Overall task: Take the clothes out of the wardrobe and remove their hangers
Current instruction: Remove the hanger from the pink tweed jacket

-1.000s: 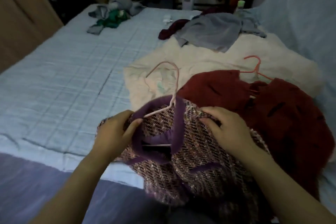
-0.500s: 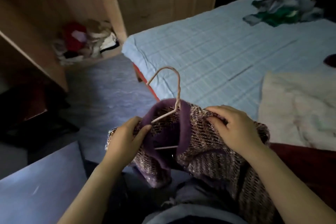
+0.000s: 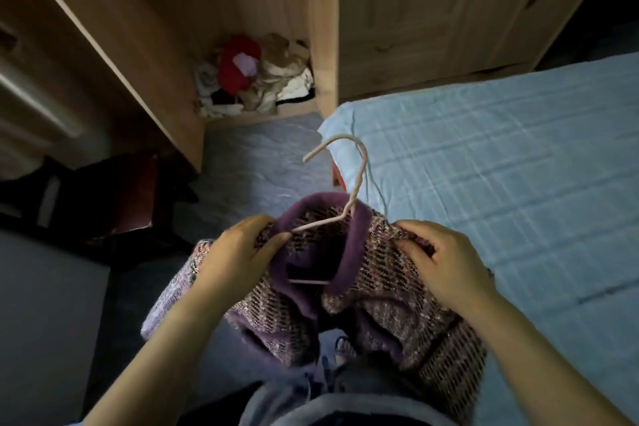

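We hold the purple knit sweater (image 3: 380,290) up in front of our body, just beside the corner of the bed (image 3: 501,166). The open wardrobe (image 3: 321,28) stands beyond it. The pale wire hanger (image 3: 359,183) is still inside the sweater. Its hook rises out of the plush collar (image 3: 359,242), one arm slants down toward our left, and the bottom bar shows through the neck opening.

Our left grip (image 3: 242,252) pinches the knit at the shoulder, right where the end of the hanger's arm disappears under the fabric. Our right grip (image 3: 446,263) is clenched on the opposite shoulder, bunching the weave.

To do this step well, we judge it best to let the right grip anchor the sweater while the left eases the shoulder fabric off the arm's end. Then we tip the hanger so that arm drops into the neck opening, and draw it out by the hook.

The weave looks loose and open, so a wire end could snag a strand. We should slide it out rather than yank, and stretch the collar only as far as the hanger needs.
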A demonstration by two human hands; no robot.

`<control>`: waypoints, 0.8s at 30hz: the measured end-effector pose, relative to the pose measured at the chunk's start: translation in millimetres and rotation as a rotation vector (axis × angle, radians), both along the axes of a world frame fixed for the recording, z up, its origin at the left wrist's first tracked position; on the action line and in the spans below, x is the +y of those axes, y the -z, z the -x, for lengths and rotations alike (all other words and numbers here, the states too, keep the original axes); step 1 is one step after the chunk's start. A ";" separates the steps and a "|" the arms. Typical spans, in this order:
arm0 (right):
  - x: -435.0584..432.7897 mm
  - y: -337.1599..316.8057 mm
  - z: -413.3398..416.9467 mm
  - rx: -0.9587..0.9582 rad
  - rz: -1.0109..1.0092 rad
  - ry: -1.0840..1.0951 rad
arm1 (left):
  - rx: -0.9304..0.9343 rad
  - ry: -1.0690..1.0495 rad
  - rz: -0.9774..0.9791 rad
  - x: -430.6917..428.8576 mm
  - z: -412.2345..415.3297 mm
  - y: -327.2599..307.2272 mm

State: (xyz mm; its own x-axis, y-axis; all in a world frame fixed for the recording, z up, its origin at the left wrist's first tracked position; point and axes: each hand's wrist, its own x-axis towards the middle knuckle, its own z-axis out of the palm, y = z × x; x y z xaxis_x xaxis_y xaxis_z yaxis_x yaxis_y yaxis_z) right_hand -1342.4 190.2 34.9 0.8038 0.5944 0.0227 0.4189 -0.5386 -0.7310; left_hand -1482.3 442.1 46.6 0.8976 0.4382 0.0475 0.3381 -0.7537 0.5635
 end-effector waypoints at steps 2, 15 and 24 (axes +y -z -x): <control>37.0 -5.7 -38.4 -0.012 -0.008 -0.052 | 0.012 -0.060 -0.025 28.8 -28.2 -6.5; 308.0 8.2 -257.0 -0.102 -0.059 -0.193 | -0.073 -0.107 0.011 264.8 -212.8 20.9; 490.0 -23.5 -420.0 -0.211 -0.112 -0.270 | -0.178 -0.142 -0.004 437.6 -357.3 -7.8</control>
